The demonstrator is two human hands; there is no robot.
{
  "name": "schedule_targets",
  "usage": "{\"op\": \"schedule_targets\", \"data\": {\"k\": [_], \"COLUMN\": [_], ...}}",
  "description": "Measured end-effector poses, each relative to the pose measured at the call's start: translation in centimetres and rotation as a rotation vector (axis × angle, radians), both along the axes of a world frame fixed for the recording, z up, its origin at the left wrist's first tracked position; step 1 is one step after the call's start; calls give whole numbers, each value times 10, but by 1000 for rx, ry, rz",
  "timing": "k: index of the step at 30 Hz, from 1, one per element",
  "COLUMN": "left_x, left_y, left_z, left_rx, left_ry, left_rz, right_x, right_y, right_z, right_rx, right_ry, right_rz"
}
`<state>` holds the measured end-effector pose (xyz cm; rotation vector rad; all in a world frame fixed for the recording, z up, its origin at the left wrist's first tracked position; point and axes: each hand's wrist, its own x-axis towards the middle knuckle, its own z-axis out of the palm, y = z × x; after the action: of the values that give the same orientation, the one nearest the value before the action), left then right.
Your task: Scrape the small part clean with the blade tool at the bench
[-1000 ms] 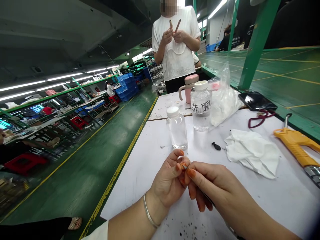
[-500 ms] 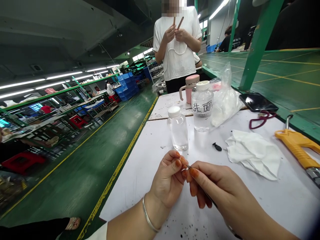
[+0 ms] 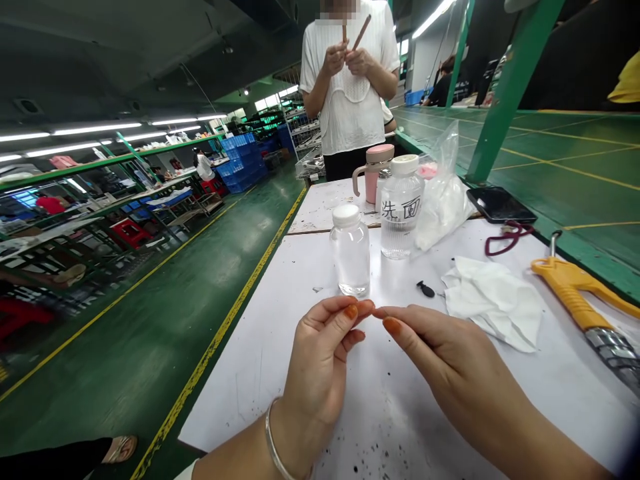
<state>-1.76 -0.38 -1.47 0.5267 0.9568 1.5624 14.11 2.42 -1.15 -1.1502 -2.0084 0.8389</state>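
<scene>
Looking down, we see a long white surface (image 3: pixel 235 393) with a clear plastic bottle (image 3: pixel 350 257) at 12 o'clock and a crumpled white cloth (image 3: pixel 493 303) at 2 o'clock. Our left hand (image 3: pixel 323 360) and right hand (image 3: pixel 450 360) are close together, both nearly closed. The right pinches a tiny thin stick (image 3: pixel 376 311) at 12 o'clock. We cannot tell if the left holds it too.

Labelled bottle (image 3: pixel 401 212), crumpled tissue (image 3: pixel 493 303) — yellow-handled tool (image 3: pixel 575 290)
</scene>
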Motion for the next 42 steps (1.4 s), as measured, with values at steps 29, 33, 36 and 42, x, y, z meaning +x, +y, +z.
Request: {"op": "schedule_targets", "data": {"k": [29,33,36,42], "left_x": [2,1,2,3], "left_y": [-6,-5,-5,-8], "left_z": [1,1,1,1], "left_rx": [217,216,235,259], "left_ry": [439,466,466,499], "left_rz": [76,66,56,53], "right_x": [-2,-2,-2,1], "right_y": [-1,-1,-1,-1], "right_z": [1,2,3,2], "right_rx": [183,202,200,201], "right_ry": [-55,-59,-60,-81], "right_rz": [-46,-43,-50,-65]}}
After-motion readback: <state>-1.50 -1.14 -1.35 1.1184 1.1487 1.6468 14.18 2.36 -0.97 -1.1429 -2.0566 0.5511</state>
